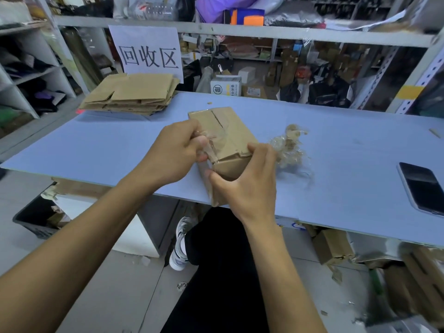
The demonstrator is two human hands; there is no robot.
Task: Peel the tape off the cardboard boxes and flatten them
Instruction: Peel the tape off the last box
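A small brown cardboard box [227, 133] stands at the near edge of the light blue table [108, 145], still in box shape. My right hand [249, 186] grips its near end, thumb on the front face and fingers over the top right edge. My left hand [177, 152] pinches a strip of clear tape [212, 146] at the box's left top edge, partly lifted off the cardboard. A crumpled wad of peeled clear tape [289, 147] lies on the table just right of the box.
A stack of flattened boxes [131, 94] lies at the table's far left under a paper sign. A phone [422, 187] rests face up at the right edge. Cardboard boxes [332, 246] sit on the floor under the table. A black bin [39, 217] stands at the left.
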